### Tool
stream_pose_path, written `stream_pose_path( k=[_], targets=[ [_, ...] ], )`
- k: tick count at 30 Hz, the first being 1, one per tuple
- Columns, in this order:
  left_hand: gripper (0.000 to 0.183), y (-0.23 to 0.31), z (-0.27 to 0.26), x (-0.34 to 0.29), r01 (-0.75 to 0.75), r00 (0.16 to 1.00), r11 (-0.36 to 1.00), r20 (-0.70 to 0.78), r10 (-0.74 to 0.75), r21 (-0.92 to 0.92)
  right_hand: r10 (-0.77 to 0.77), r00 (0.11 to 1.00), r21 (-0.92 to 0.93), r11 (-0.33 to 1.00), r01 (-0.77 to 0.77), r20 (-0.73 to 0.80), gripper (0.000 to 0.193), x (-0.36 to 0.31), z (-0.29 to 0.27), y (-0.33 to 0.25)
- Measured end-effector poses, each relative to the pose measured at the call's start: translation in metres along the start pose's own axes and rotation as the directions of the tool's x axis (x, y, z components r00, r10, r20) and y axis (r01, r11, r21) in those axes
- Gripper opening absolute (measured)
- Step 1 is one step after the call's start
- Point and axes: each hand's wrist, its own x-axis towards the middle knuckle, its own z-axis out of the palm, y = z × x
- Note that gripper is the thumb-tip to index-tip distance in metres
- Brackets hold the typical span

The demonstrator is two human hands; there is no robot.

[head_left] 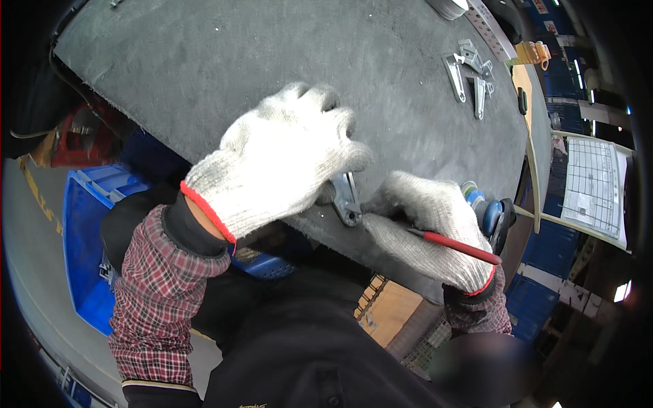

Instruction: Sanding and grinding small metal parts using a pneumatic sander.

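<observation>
Both my hands wear white knit gloves with red cuffs. My left hand [289,153] is closed on a small grey metal bracket [348,198] with a rounded, holed end, at the near edge of the dark grey worktable [238,47]. Its fingertips partly cover the bracket. From the other side, my right hand [435,217] is curled around a slim tool with a red handle [462,247] that slants back across the palm. The tool's tip is hidden by the fingers, which come right up to the bracket's lower end; whether they touch it I cannot tell.
Several similar metal brackets [479,98] lie at the table's far right, near a perforated metal strip [491,30]. A blue round-bodied tool [487,212] sits beyond my right hand. Below left stands a blue bin [78,251]; a cardboard piece [388,309] shows under the near edge.
</observation>
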Motion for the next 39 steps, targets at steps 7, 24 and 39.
stream_pose_path(
  k=[7, 24, 39],
  targets=[
    [0.059, -0.007, -0.001, 0.000, 0.004, 0.998, 0.996, -0.063, -0.009, -0.089, -0.017, 0.982, 0.199, 0.978, 0.055, -0.189, 0.018, 0.014, 0.017, 0.018],
    [0.064, -0.006, 0.000, 0.006, 0.056, 0.998, 0.996, 0.019, -0.055, -0.068, -0.086, 0.977, 0.112, 0.988, 0.110, -0.194, 0.019, 0.014, 0.020, 0.023],
    [0.061, -0.003, -0.002, 0.007, 0.068, 0.998, 0.995, 0.023, -0.066, -0.069, -0.070, 0.984, 0.119, 0.989, 0.090, -0.163, 0.017, 0.013, 0.016, 0.019]
  ],
)
